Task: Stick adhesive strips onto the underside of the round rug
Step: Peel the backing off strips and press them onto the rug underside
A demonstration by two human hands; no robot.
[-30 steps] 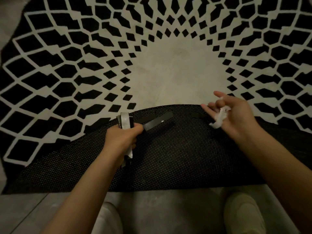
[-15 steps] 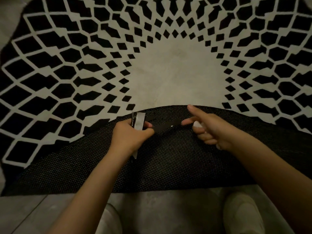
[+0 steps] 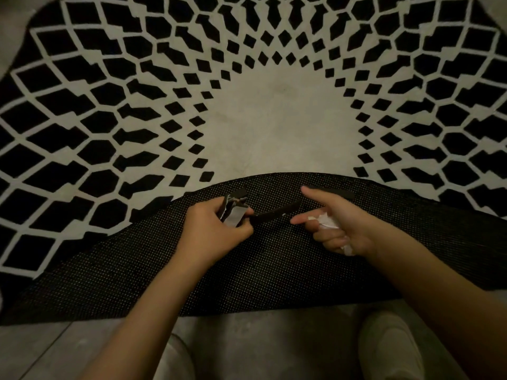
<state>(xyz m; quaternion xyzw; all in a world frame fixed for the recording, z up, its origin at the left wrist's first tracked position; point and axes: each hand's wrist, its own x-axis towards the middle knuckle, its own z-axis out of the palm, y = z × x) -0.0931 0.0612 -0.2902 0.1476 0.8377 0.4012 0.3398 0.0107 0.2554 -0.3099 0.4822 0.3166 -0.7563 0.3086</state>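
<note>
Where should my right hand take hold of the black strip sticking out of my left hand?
Pinch the free far end of the black strip, coming from the right. The left hand already grips its near end with the spare strips, and the right hand, holding crumpled white backing, has thumb and forefinger spread beside that end.

the round rug [image 3: 269, 127] runs off the top, left and right edges, its folded-over near part covering the pattern beneath. the left hand [image 3: 211, 229] hides the lower part of the bundle of strips [image 3: 233, 212]. curled fingers of the right hand [image 3: 340, 226] cover most of the white backing paper [image 3: 327, 221]. both shoes [image 3: 389, 349] are cut off at the bottom edge
</note>
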